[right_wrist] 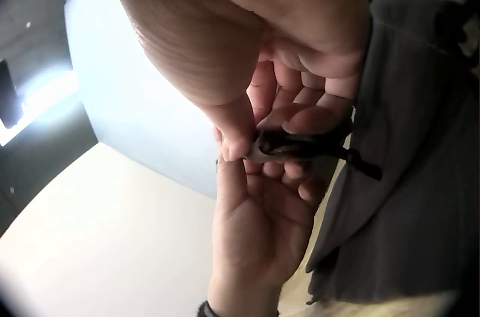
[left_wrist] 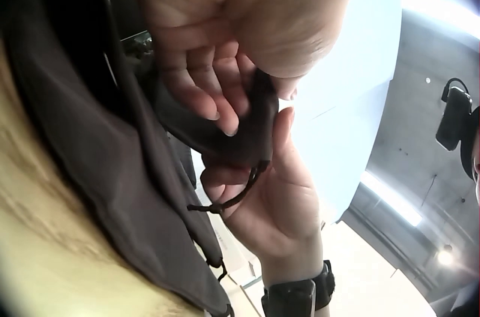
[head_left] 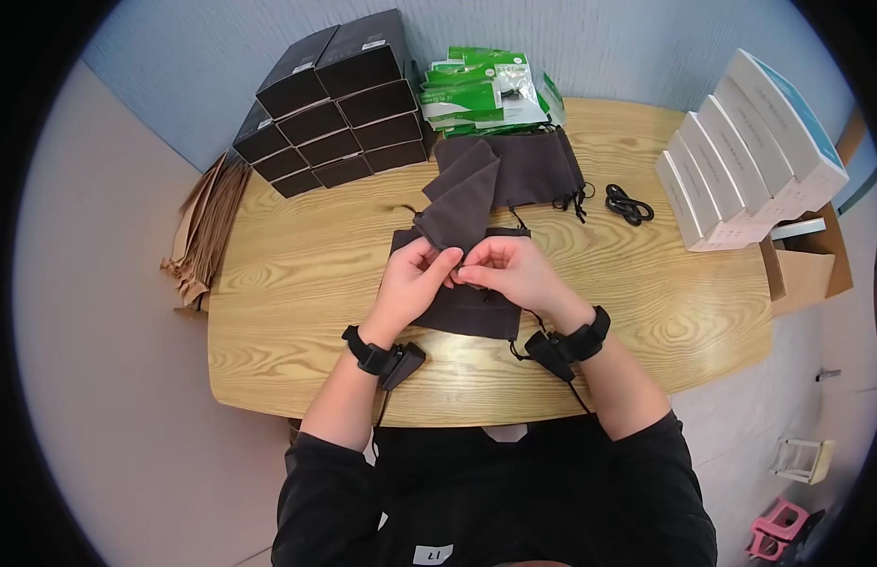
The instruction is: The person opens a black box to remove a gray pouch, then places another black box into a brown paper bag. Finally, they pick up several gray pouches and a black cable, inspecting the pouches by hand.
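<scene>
A dark grey drawstring pouch [head_left: 465,210] is held between both hands near the middle of the table, its far end fanning out in folds. My left hand [head_left: 410,285] pinches its near edge between thumb and fingers. Close beside it, my right hand [head_left: 522,272] pinches the same edge, thumb toward the left thumb. A knotted black drawstring [left_wrist: 244,195] dangles from the held pouch in the left wrist view. Another dark pouch [head_left: 472,317] lies flat beneath the hands. Fingers partly hide the gripped edge in every view.
More dark pouches [head_left: 541,168] lie behind the hands, before green-and-white packets [head_left: 486,94]. Black boxes [head_left: 330,123] are stacked at back left, brown paper bags [head_left: 207,227] at the left edge. A coiled black cable [head_left: 629,205] and white boxes [head_left: 741,151] are at right.
</scene>
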Motion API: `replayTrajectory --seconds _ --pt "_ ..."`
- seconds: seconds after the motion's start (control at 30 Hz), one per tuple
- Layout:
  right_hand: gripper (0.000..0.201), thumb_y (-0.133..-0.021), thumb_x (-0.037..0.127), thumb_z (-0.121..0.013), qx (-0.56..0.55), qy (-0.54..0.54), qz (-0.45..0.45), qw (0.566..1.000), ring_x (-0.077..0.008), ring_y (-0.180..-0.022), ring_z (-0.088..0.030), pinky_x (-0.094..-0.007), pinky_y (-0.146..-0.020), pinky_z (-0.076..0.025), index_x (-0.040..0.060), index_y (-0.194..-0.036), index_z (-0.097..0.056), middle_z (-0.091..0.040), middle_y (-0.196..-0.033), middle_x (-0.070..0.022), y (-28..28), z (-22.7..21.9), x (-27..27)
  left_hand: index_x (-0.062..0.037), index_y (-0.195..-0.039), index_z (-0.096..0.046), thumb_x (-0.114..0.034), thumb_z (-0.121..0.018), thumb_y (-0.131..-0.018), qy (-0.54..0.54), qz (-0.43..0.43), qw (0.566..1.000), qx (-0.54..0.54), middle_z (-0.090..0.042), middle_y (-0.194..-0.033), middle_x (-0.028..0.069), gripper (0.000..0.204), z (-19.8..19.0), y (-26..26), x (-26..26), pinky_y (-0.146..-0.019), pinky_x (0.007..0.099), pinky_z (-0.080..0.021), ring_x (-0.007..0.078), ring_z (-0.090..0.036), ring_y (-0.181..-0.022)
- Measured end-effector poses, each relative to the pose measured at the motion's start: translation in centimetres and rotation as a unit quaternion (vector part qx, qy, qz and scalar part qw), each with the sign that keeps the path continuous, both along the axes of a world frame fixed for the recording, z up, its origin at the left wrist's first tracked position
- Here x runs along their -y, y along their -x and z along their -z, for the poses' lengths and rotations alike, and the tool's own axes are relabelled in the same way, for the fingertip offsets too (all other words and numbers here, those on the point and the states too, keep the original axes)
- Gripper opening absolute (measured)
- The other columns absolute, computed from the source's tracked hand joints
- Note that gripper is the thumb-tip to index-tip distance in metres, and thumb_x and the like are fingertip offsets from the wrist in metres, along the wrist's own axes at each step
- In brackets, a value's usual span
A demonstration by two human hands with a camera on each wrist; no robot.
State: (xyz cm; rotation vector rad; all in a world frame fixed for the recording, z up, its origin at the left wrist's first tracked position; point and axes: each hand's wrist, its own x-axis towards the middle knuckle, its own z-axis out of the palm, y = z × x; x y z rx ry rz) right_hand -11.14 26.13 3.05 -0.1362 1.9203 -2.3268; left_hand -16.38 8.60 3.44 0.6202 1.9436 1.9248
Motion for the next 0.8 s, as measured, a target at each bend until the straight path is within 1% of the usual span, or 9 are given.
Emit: replayTrajectory --seconds 0.17,0.27,0.33,0.37,0.43,0.6,0.67,0.73,0.8 --pt "0.009 -0.085 0.01 -0.067 0.045 0.094 0.008 0.995 -0.0035 -0.062 -0.054 -0.0178 -0.056 -0.043 0.0023 -0.084 -0.062 -0.062 -0.076 0.0008 0.0 0.1 -0.7 -0.0022 -0.077 -0.057 -0.014 -0.064 -0.088 0.017 -0.002 1.0 -0.017 -0.06 -0.068 0.0009 0.017 -0.3 -0.2 -0.2 -0.056 0.0199 -0.044 0.0065 -0.056 -0.061" --pt "0.009 -0.087 0.009 -0.063 -0.024 0.049 0.121 0.991 -0.0029 -0.061 -0.051 -0.0191 -0.055 -0.041 0.0029 -0.08 -0.06 -0.058 -0.072 0.0019 -0.1 0.1 -0.4 -0.0034 -0.068 -0.05 -0.011 -0.064 -0.086 0.037 -0.055 0.996 -0.06 -0.055 -0.062 -0.0012 0.024 0.5 0.3 0.2 -0.051 0.021 -0.039 0.006 -0.048 -0.054" --pt "0.005 -0.083 0.002 -0.062 -0.144 -0.168 0.251 0.942 -0.0096 -0.065 -0.055 -0.024 -0.057 -0.043 0.0037 -0.08 -0.058 -0.058 -0.077 -0.0015 -0.2 -0.5 -0.8 -0.0038 -0.064 -0.046 -0.009 -0.064 -0.085 0.046 -0.088 0.99 -0.104 -0.052 -0.06 -0.0022 0.028 1.1 0.4 0.6 -0.049 0.0218 -0.036 0.0061 -0.043 -0.05" --pt "0.005 -0.083 0.002 -0.062 -0.144 -0.167 0.25 0.943 -0.0096 -0.065 -0.055 -0.024 -0.057 -0.043 0.0037 -0.08 -0.058 -0.058 -0.077 -0.0015 -0.4 -0.9 -0.9 -0.0038 -0.063 -0.044 -0.008 -0.064 -0.083 0.058 -0.11 0.981 -0.147 -0.049 -0.058 -0.002 0.029 0.7 0.2 0.5 -0.048 0.0226 -0.034 0.0063 -0.04 -0.05" --pt "0.015 -0.074 -0.003 -0.061 -0.334 -0.371 0.273 0.822 -0.0197 -0.076 -0.059 -0.0304 -0.064 -0.049 0.0062 -0.086 -0.062 -0.06 -0.093 -0.0078 -0.8 -1.9 -1.2 -0.0037 -0.062 -0.042 -0.007 -0.065 -0.082 0.07 -0.131 0.971 -0.189 -0.046 -0.057 -0.0017 0.03 -0.3 -0.5 0.2 -0.047 0.0234 -0.032 0.0066 -0.037 -0.05" --pt "0.02 -0.071 0.001 -0.064 -0.446 -0.421 0.208 0.762 -0.0289 -0.095 -0.061 -0.035 -0.079 -0.05 0.0085 -0.088 -0.068 -0.058 -0.117 -0.0148 -0.9 -2.7 -1.1 -0.0013 -0.064 -0.045 -0.008 -0.068 -0.08 0.077 -0.045 0.939 -0.333 -0.045 -0.059 0.0054 0.029 -1.5 -1.9 -0.7 -0.046 0.0261 -0.034 0.0133 -0.041 -0.05" --pt "0.017 -0.072 0.003 -0.065 -0.327 -0.349 0.217 0.851 -0.0312 -0.093 -0.061 -0.0348 -0.079 -0.05 0.0047 -0.089 -0.067 -0.061 -0.112 -0.0156 -1.2 -1.9 -0.4 -0.0006 -0.065 -0.047 -0.009 -0.069 -0.079 0.086 -0.02 0.938 -0.336 -0.047 -0.06 0.0061 0.028 -1.6 -2.1 -0.7 -0.047 0.0276 -0.035 0.0159 -0.044 -0.051" --pt "0.018 -0.075 0.0 -0.063 -0.322 -0.338 0.211 0.859 -0.0315 -0.091 -0.061 -0.0342 -0.076 -0.05 0.0012 -0.092 -0.064 -0.063 -0.101 -0.0168 -1.0 -1.2 -0.8 -0.0008 -0.068 -0.051 -0.007 -0.068 -0.08 0.114 0.023 0.93 -0.348 -0.049 -0.064 0.0058 0.021 -1.9 -2.1 -0.7 -0.05 0.0274 -0.037 0.0156 -0.047 -0.055" --pt "0.018 -0.076 -0.003 -0.059 -0.203 -0.262 0.244 0.911 -0.0323 -0.09 -0.061 -0.0342 -0.075 -0.049 -0.0003 -0.093 -0.063 -0.062 -0.095 -0.0181 -0.7 -1.2 -1.1 -0.0004 -0.076 -0.054 -0.008 -0.065 -0.082 0.099 0.025 0.941 -0.322 -0.052 -0.069 0.0056 0.014 -1.9 -2.0 -0.7 -0.056 0.0265 -0.039 0.0148 -0.05 -0.061"
